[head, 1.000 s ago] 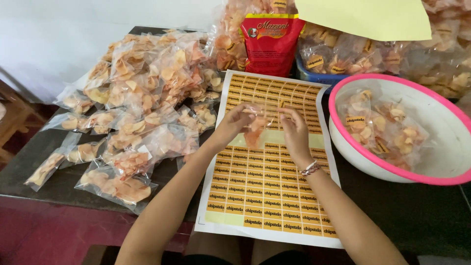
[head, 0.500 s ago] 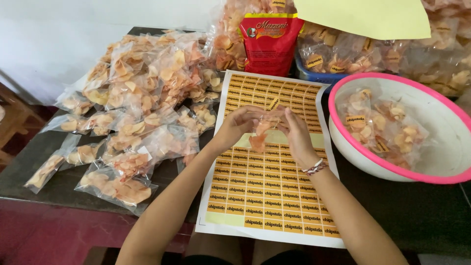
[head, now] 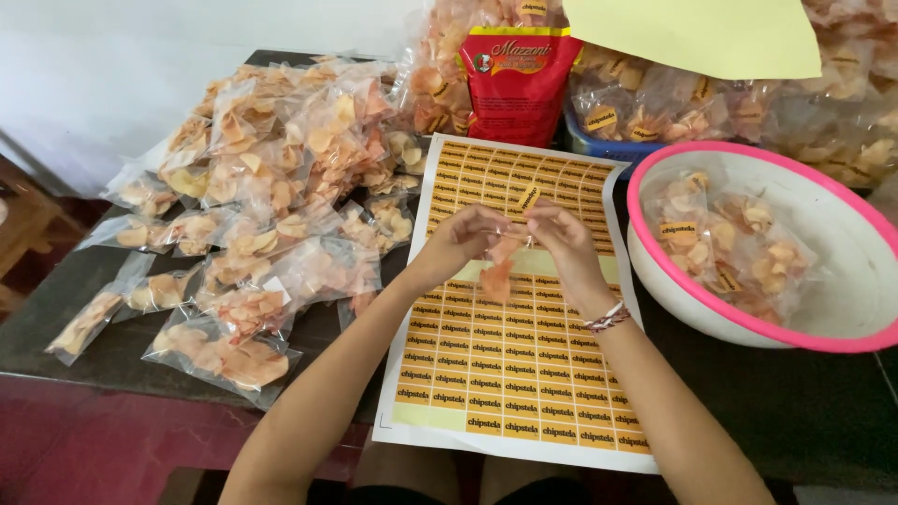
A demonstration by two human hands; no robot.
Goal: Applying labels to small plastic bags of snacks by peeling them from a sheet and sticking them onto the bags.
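Note:
A small clear bag of orange chips (head: 499,265) hangs between both my hands above a sheet of yellow-orange stickers (head: 510,365). My left hand (head: 465,238) pinches the bag's upper left. My right hand (head: 564,239) grips the bag's right side, and a peeled yellow sticker (head: 528,197) stands up from its fingertips. A beaded bracelet is on my right wrist.
A pile of unlabelled chip bags (head: 262,187) covers the dark table's left side. A white basin with a pink rim (head: 847,339) at the right holds labelled bags. A red pouch (head: 517,79), a blue basket and more bags stand at the back.
The bag has turned and now hangs lower between my hands. The yellow sticker has come up on my right fingertips, above the bag's top.

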